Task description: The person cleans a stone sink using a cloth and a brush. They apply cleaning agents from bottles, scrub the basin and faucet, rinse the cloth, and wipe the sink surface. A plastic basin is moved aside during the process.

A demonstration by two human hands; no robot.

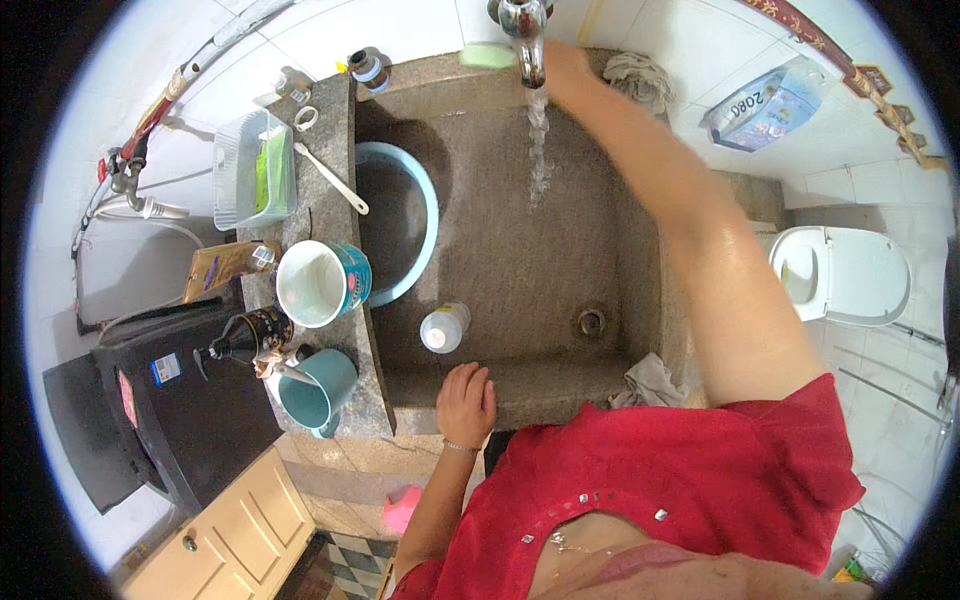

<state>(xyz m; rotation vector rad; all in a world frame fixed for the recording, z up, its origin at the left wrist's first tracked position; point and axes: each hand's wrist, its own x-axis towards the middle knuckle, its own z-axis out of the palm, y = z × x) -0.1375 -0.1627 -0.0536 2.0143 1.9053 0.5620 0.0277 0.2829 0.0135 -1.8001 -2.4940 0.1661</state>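
My right arm stretches across the stone sink (510,247) to its back ledge. There my right hand (568,69) is beside and partly behind the chrome faucet (532,45), blurred, with its fingers hidden. Water (538,142) runs from the spout into the sink. Left of the faucet lies a pale green block (486,55), close to the hidden fingers. At the sink's front rim, my left hand (466,405) rests with nothing in it, fingers slightly spread. Just beyond its fingertips is a white plastic bottle (444,330) in the sink. A light-blue-rimmed basin (433,217) sits partly under the stone slab.
On the stone slab (330,112) stand a clear plastic bin (225,180), a white-handled brush (334,180), a white-and-teal bucket (356,285) and a teal mug (337,379). Grey cloths (637,79) (651,382) lie on the rim. A drain (591,322) is at the right.
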